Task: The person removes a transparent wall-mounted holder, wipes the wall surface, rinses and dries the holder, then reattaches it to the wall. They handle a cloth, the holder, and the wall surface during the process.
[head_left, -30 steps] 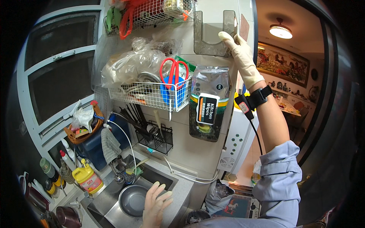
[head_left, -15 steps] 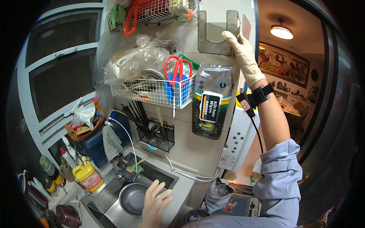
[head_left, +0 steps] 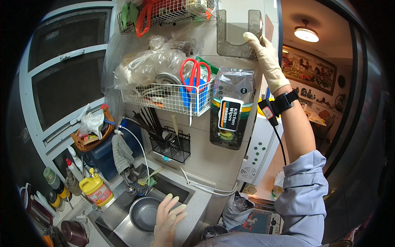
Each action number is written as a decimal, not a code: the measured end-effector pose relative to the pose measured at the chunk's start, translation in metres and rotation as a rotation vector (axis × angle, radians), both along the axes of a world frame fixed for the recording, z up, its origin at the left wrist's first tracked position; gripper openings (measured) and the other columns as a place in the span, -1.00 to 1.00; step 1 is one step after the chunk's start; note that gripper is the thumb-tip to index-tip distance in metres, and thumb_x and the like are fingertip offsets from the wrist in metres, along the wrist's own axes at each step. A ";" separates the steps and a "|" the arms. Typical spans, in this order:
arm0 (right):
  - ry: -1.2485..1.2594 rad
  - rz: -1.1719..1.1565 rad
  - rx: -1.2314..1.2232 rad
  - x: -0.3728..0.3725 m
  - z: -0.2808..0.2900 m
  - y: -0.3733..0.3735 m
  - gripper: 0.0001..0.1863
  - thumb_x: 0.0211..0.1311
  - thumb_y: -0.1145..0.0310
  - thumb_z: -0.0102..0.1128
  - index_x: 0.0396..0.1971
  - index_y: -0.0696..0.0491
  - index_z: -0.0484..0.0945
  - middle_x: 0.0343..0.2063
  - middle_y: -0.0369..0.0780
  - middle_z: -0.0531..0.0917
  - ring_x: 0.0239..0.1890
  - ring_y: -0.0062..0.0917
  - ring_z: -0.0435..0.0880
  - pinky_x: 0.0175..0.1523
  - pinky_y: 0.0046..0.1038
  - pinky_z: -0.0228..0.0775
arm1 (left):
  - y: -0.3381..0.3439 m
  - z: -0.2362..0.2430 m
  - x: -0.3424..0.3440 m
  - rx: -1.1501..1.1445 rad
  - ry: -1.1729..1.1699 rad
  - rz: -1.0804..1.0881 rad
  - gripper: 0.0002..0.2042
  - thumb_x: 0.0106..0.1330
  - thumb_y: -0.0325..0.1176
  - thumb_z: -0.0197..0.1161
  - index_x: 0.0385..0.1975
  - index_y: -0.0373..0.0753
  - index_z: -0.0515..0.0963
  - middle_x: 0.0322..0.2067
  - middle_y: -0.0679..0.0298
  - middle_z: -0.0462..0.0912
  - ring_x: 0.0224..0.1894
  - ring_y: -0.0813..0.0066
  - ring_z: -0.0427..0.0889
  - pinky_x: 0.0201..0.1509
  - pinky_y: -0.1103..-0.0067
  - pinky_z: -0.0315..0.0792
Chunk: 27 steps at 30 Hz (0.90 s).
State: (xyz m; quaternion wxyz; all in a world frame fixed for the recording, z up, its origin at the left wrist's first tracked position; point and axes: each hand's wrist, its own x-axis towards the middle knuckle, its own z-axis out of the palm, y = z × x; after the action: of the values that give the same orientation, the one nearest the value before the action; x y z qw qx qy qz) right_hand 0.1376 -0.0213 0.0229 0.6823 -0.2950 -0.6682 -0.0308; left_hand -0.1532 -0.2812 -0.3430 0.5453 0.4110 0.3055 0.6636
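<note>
My right hand [head_left: 266, 57], in a cream glove, is raised to a smoky see-through plastic holder [head_left: 230, 50] high on the wall. The thumb lies over its front and the other fingers reach round its right side, partly hidden. Low over the sink is my gloved left hand [head_left: 168, 218], with fingers stretched and apart and nothing in them. Just left of it, a round grey metal bowl [head_left: 145, 214] sits in the steel sink [head_left: 110, 218]. A pack of wipes [head_left: 231, 111] hangs on the wall below the plastic holder.
A white wire basket [head_left: 164, 99] holds red-handled scissors [head_left: 196, 74] and plastic bags. Beneath hangs a black utensil rack [head_left: 181, 150]. A yellow jug [head_left: 95, 188] and several bottles stand left of the sink. Right of the wall is a doorway; a plastic bag [head_left: 238, 210] sits low beside it.
The view has shifted slightly, so the wall things appear a little to the right. Both hands keep nearly the same pose, the right one still at the holder.
</note>
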 end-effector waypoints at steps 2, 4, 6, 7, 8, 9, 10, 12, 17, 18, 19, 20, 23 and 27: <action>0.001 0.003 0.008 -0.001 0.000 -0.001 -0.31 -0.04 -0.27 0.41 -0.33 0.15 0.54 -0.39 -0.23 0.57 -0.28 -0.53 0.50 -0.08 -0.47 0.35 | 0.000 -0.001 -0.001 0.005 -0.003 -0.003 -0.23 0.32 -0.06 0.20 0.41 -0.31 0.03 0.26 -0.01 0.29 0.16 0.15 0.48 0.22 0.29 0.43; -0.006 -0.010 -0.011 -0.001 0.000 -0.001 -0.30 -0.04 -0.28 0.41 -0.32 0.15 0.55 -0.38 -0.22 0.58 -0.27 -0.52 0.50 -0.08 -0.47 0.35 | 0.000 -0.002 -0.001 0.006 -0.011 -0.008 -0.25 0.33 -0.08 0.19 0.41 -0.31 0.03 0.27 -0.02 0.29 0.17 0.15 0.48 0.22 0.29 0.43; -0.015 -0.029 -0.024 0.000 0.000 -0.002 -0.29 -0.04 -0.28 0.40 -0.31 0.15 0.55 -0.37 -0.21 0.58 -0.27 -0.52 0.51 -0.07 -0.47 0.36 | 0.000 -0.003 -0.001 0.006 -0.021 -0.007 -0.26 0.34 -0.11 0.18 0.41 -0.32 0.03 0.27 -0.03 0.29 0.17 0.14 0.48 0.22 0.29 0.43; -0.020 -0.042 -0.028 0.000 0.000 -0.002 -0.29 -0.04 -0.28 0.40 -0.31 0.16 0.55 -0.37 -0.21 0.59 -0.27 -0.51 0.51 -0.06 -0.47 0.36 | -0.001 -0.003 -0.001 0.006 -0.025 -0.006 -0.27 0.35 -0.13 0.18 0.41 -0.32 0.03 0.27 -0.03 0.29 0.17 0.14 0.48 0.22 0.29 0.44; -0.026 -0.054 -0.032 0.001 0.000 -0.003 -0.29 -0.04 -0.28 0.40 -0.31 0.16 0.55 -0.37 -0.21 0.59 -0.26 -0.51 0.52 -0.06 -0.46 0.36 | -0.001 -0.003 0.000 0.006 -0.031 -0.007 -0.27 0.35 -0.14 0.18 0.41 -0.33 0.03 0.27 -0.03 0.29 0.18 0.14 0.48 0.23 0.29 0.44; -0.023 -0.053 -0.039 0.001 0.001 -0.003 -0.29 -0.04 -0.29 0.40 -0.30 0.16 0.55 -0.37 -0.20 0.59 -0.26 -0.50 0.52 -0.05 -0.46 0.36 | -0.001 -0.003 0.000 0.005 -0.037 -0.008 -0.28 0.35 -0.15 0.17 0.41 -0.33 0.02 0.27 -0.03 0.28 0.18 0.14 0.48 0.23 0.29 0.44; -0.021 -0.051 -0.046 0.002 0.001 -0.002 -0.28 -0.05 -0.29 0.40 -0.30 0.16 0.55 -0.37 -0.20 0.60 -0.25 -0.49 0.53 -0.04 -0.46 0.37 | -0.002 -0.003 0.000 0.005 -0.043 -0.009 -0.28 0.35 -0.17 0.17 0.41 -0.33 0.02 0.27 -0.04 0.28 0.18 0.14 0.48 0.23 0.29 0.44; -0.022 -0.045 -0.049 0.002 0.000 -0.001 -0.26 -0.05 -0.30 0.39 -0.28 0.17 0.56 -0.36 -0.19 0.60 -0.24 -0.48 0.54 -0.03 -0.45 0.37 | -0.002 -0.002 0.001 0.000 -0.051 -0.010 -0.28 0.35 -0.17 0.18 0.41 -0.34 0.02 0.27 -0.04 0.28 0.18 0.13 0.49 0.22 0.31 0.45; -0.016 -0.118 0.019 0.001 -0.001 0.007 -0.55 0.20 -0.04 0.31 -0.40 0.10 0.51 -0.51 -0.38 0.42 -0.39 -0.67 0.30 -0.25 -0.59 0.14 | -0.005 0.000 0.005 -0.009 -0.045 0.011 -0.37 0.40 -0.26 0.10 0.40 -0.33 0.05 0.25 -0.02 0.32 0.15 0.18 0.52 0.21 0.35 0.46; -0.016 -0.115 -0.006 0.002 0.000 0.008 -0.55 0.20 -0.05 0.31 -0.35 0.11 0.54 -0.46 -0.37 0.46 -0.35 -0.67 0.32 -0.20 -0.60 0.18 | -0.005 0.000 0.005 -0.029 -0.030 0.029 -0.39 0.41 -0.29 0.07 0.39 -0.33 0.06 0.24 -0.01 0.33 0.15 0.19 0.53 0.21 0.37 0.46; -0.003 -0.086 0.010 0.001 0.000 0.010 -0.53 0.20 -0.06 0.32 -0.29 0.11 0.57 -0.41 -0.37 0.49 -0.31 -0.66 0.35 -0.14 -0.60 0.22 | -0.006 0.000 0.006 -0.047 -0.018 0.044 -0.42 0.43 -0.32 0.04 0.39 -0.33 0.07 0.23 0.00 0.34 0.14 0.21 0.54 0.20 0.38 0.46; -0.020 -0.034 0.034 0.002 0.000 0.010 -0.38 0.06 -0.21 0.34 -0.30 0.14 0.57 -0.38 -0.28 0.55 -0.28 -0.57 0.45 -0.10 -0.52 0.30 | -0.008 0.000 0.006 -0.053 -0.033 0.036 -0.36 0.39 -0.27 0.11 0.40 -0.32 0.05 0.25 -0.01 0.30 0.16 0.19 0.50 0.23 0.34 0.44; -0.016 -0.025 0.022 0.005 0.000 0.013 -0.25 -0.08 -0.35 0.37 -0.36 0.17 0.58 -0.41 -0.21 0.61 -0.30 -0.50 0.54 -0.10 -0.45 0.38 | -0.012 0.000 0.005 -0.055 -0.063 0.013 -0.23 0.31 -0.18 0.26 0.42 -0.30 0.01 0.29 -0.03 0.22 0.21 0.16 0.44 0.29 0.26 0.38; -0.007 -0.019 0.007 0.008 0.001 0.016 -0.28 -0.07 -0.33 0.39 -0.40 0.15 0.57 -0.45 -0.24 0.60 -0.32 -0.53 0.53 -0.12 -0.46 0.38 | -0.019 0.000 0.008 -0.047 -0.064 0.026 -0.23 0.32 -0.19 0.26 0.41 -0.31 0.00 0.28 -0.04 0.22 0.22 0.17 0.43 0.28 0.27 0.39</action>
State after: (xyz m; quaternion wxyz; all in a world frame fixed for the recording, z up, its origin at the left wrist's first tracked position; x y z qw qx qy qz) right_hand 0.1459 -0.0050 0.0236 0.6808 -0.2987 -0.6675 -0.0407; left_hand -0.1455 -0.2999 -0.3429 0.5558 0.3725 0.3087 0.6761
